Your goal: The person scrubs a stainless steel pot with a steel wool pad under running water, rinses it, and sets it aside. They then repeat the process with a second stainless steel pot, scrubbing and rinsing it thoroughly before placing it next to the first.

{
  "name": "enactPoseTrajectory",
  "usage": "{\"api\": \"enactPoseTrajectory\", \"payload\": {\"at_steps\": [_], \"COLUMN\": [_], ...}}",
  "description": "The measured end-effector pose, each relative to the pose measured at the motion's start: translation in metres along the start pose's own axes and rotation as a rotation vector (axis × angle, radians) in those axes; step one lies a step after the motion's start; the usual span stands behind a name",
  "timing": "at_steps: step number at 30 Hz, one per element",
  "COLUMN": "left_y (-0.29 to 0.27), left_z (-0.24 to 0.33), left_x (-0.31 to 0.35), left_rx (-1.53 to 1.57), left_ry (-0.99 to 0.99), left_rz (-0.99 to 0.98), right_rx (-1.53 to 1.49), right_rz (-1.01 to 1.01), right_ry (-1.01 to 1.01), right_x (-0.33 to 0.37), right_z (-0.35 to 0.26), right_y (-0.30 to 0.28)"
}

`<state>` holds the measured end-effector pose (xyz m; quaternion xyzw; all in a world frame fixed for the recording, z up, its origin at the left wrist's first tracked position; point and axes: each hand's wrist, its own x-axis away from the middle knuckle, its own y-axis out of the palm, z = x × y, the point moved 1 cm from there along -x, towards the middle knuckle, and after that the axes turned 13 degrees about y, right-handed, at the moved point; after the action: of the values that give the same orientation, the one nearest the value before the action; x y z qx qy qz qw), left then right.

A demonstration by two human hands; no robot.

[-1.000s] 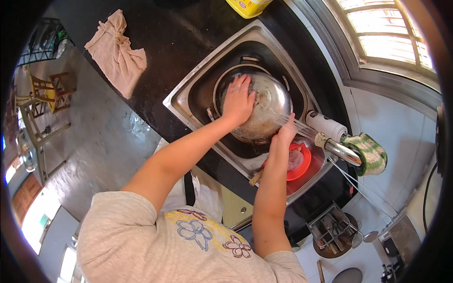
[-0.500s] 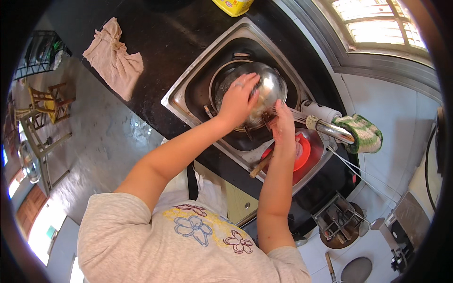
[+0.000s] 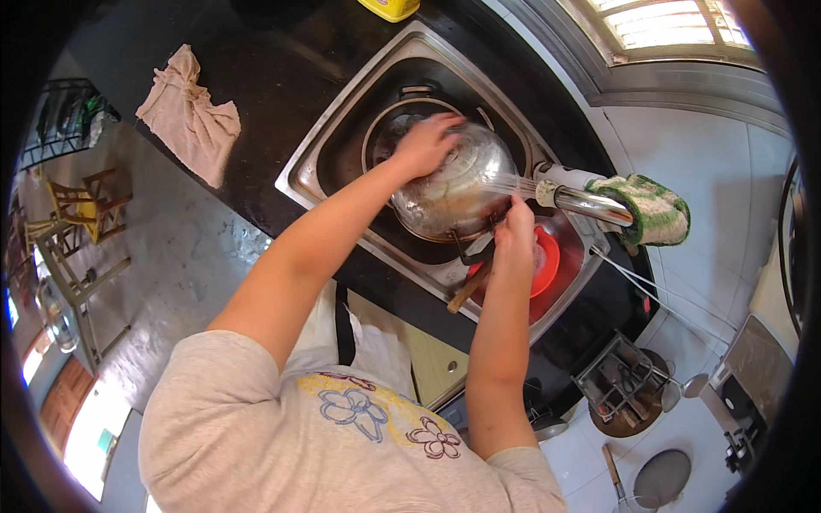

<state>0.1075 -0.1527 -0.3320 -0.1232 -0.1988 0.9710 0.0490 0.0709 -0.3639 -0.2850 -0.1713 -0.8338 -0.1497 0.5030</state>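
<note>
Two bare hands work over a metal sink (image 3: pixel 295 178) set into a black bench (image 3: pixel 282 94), seen from above. Under them is a shiny, round metal pan (image 3: pixel 453 192), its rounded side up. It lies tilted over a larger dark pot (image 3: pixel 371 141) in the sink's bigger basin.

The left hand (image 3: pixel 423 147) is palm down on the upper left of the metal pan, its fingers bent and blurred. How far it is open, and whether anything lies under the palm, cannot be told. The right hand (image 3: pixel 515 232) is at the pan's lower right edge, closed around the rim with the thumb on top; its other fingers are mostly hidden.

Water streams from a silver tap (image 3: pixel 592 203) on the right onto the pan, beside the right hand. A green and white cloth (image 3: pixel 647 210) hangs over the tap. Partly behind the right forearm, a red bowl (image 3: pixel 547 261) stands in the smaller basin, and a wooden handle (image 3: pixel 468 295) sticks out over the sink's near edge.

A crumpled pink towel (image 3: pixel 192 120) lies to the left on the bench. A yellow container (image 3: pixel 390 7) is at the top, partly cut off. At the lower right is a wire rack (image 3: pixel 620 385) of utensils.
</note>
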Motion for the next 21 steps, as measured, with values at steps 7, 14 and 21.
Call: {"api": "enactPoseTrajectory", "payload": {"at_steps": [7, 14, 21], "left_y": [-0.013, -0.047, -0.074], "left_z": [0.084, 0.02, 0.063], "left_x": [0.05, 0.052, 0.088], "left_rx": [0.037, -0.071, 1.353], "left_ry": [0.218, -0.35, -0.847], "left_rz": [-0.096, 0.246, 0.839], "right_rx": [-0.115, -0.317, 0.059], "right_rz": [-0.001, -0.001, 0.092], "right_ry": [0.003, 0.184, 0.241], "right_x": [-0.028, -0.021, -0.013], "right_z": [0.033, 0.065, 0.053], "right_y": [-0.015, -0.012, -0.012]}}
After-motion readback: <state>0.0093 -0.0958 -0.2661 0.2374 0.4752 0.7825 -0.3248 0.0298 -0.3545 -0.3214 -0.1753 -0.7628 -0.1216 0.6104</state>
